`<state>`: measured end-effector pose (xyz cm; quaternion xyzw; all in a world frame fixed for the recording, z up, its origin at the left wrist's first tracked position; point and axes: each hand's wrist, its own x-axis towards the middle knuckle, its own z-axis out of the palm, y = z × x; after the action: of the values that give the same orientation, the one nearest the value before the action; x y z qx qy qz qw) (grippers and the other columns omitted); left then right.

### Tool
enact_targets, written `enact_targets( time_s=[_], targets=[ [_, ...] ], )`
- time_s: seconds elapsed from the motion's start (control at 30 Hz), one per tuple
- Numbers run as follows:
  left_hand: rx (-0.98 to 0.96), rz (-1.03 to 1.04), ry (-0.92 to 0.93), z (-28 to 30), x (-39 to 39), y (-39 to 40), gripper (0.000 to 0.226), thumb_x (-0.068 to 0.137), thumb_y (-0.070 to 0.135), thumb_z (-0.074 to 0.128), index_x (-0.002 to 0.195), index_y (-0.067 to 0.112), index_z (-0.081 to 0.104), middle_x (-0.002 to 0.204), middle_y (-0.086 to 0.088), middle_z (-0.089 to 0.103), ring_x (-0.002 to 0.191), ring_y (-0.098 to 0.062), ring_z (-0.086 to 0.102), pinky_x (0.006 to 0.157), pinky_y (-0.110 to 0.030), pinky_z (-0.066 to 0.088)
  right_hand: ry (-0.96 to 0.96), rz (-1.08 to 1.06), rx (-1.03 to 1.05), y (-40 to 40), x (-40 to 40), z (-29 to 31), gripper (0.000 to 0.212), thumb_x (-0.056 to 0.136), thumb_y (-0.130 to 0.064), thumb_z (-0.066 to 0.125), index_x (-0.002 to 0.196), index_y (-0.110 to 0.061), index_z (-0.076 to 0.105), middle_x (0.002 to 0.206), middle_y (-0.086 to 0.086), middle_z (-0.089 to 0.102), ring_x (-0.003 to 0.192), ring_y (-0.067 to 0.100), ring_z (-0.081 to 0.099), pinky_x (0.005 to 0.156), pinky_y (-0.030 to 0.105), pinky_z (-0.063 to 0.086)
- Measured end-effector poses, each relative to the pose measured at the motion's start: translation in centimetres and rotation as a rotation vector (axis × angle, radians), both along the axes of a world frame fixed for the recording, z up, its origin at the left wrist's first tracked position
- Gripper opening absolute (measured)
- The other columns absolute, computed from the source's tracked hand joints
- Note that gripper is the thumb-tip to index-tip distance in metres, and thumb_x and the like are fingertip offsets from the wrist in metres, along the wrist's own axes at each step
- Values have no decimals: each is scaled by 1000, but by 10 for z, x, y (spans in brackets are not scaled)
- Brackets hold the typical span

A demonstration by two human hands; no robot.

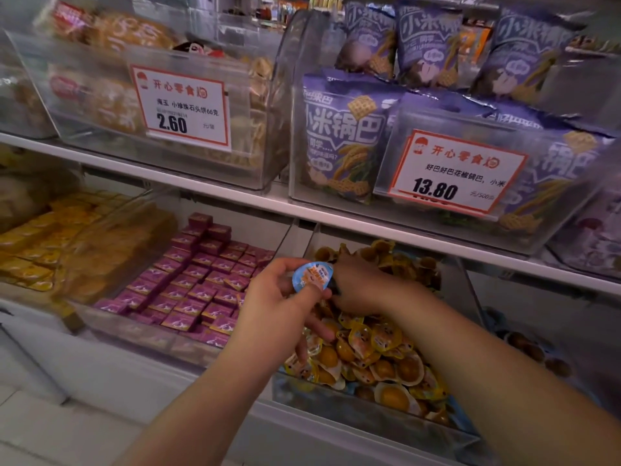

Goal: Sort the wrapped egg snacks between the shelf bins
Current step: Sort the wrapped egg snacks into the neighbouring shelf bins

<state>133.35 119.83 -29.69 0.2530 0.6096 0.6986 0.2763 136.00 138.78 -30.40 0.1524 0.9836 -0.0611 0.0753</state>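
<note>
On the upper shelf, a clear plastic bin of purple millet-crisp bags [339, 142] stands beside a clear bin of blurred yellow biscuit packs [111, 105], each fronted by a red-bordered price card [183, 107]. Below, a clear bin of small purple boxes [198, 284] sits just left of the clear bin [386, 412] heaped with yellow-wrapped egg snacks [379, 351], whose far half is hidden by both forearms. Above that heap the left hand [279, 311] pinches a blue-lidded wrapped egg snack [312, 275]; the right hand [361, 285] touches its edge, its fingers curled, though whether they grip anything cannot be told.
</note>
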Motion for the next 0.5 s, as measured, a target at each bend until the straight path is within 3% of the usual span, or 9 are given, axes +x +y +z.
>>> enact_targets(
  time_s=[0.07,0.17,0.27,0.5],
  targets=[
    [0,-9,-2,1,0,-1,14,97,16,61,110,20,58,91,0,75,53,-32,69,32,-24,41,25,-36,-17,-1,0,-6,38,89,-24,63,126,-26,58,118,3,54,81,10,48,68,23,42],
    [-13,-16,13,0,0,-1,13,97,16,60,109,21,58,91,0,75,54,-32,70,33,-25,41,62,-102,-101,5,4,-8,35,90,-28,65,125,-25,59,129,6,56,110,22,55,88,32,50],
    [-16,-20,23,-2,-1,-1,13,97,16,60,109,22,57,92,0,75,55,-33,70,33,-25,42,92,-207,-103,14,7,-10,35,92,-33,66,122,-17,57,122,6,60,107,22,58,85,32,50],
    [-12,-8,30,-3,0,-1,15,97,15,60,109,23,57,92,1,75,55,-34,70,34,-26,44,254,-221,-191,14,12,-17,31,90,-27,70,121,-20,67,119,6,65,109,22,60,83,27,44]
  ],
)
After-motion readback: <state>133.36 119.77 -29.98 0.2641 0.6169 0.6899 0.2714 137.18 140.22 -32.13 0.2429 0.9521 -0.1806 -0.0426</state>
